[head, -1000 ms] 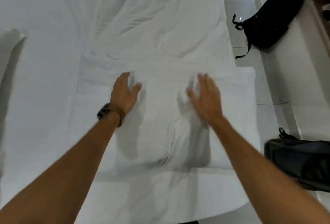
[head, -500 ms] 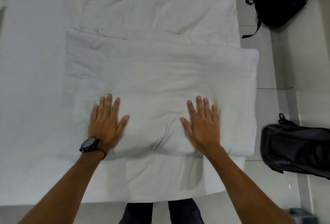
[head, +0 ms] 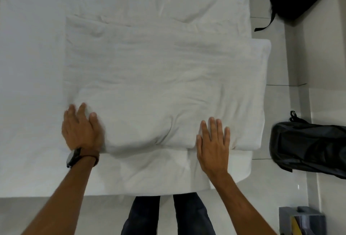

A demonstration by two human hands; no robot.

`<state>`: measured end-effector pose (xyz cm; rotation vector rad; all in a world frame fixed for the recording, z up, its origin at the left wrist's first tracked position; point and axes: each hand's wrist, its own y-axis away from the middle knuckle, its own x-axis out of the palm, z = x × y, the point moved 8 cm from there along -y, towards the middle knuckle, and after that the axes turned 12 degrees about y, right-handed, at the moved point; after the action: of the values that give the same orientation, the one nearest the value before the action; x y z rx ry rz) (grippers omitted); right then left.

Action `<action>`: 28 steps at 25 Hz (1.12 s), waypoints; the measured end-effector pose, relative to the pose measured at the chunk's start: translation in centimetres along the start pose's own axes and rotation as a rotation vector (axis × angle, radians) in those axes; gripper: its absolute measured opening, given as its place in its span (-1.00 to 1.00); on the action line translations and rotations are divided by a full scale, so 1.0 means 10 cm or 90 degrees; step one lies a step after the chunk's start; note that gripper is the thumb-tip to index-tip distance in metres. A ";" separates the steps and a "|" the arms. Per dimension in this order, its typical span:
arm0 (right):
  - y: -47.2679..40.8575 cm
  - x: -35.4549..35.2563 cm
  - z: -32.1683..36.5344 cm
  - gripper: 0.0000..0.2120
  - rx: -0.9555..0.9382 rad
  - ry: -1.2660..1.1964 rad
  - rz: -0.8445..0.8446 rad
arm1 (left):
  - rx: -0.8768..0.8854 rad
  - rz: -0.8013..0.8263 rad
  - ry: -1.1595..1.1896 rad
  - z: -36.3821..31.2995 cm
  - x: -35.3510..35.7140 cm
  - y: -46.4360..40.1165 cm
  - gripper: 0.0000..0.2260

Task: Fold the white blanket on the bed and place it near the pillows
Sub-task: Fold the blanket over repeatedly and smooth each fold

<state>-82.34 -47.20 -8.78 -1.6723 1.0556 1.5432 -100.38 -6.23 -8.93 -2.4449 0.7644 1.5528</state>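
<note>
We see the folded white blanket (head: 159, 85) lying on the bed (head: 28, 66), its right end reaching past the bed's edge. Our left hand (head: 80, 130) rests at its near left corner, fingers (head: 82, 109) straight and close together. Our right hand (head: 213, 146) lies flat on its near edge, fingers slightly spread. Two dark bags (head: 307, 146) sit on the floor (head: 327, 66).
</note>
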 end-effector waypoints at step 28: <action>0.52 0.19 -0.03 -0.77 0.919 -0.888 -0.002 | -0.647 -0.364 0.812 0.50 0.14 1.28 -0.65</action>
<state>-86.68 -50.25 -10.27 0.4114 0.8324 0.9531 -110.15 -15.78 -10.59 -3.6973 -0.9266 -0.1032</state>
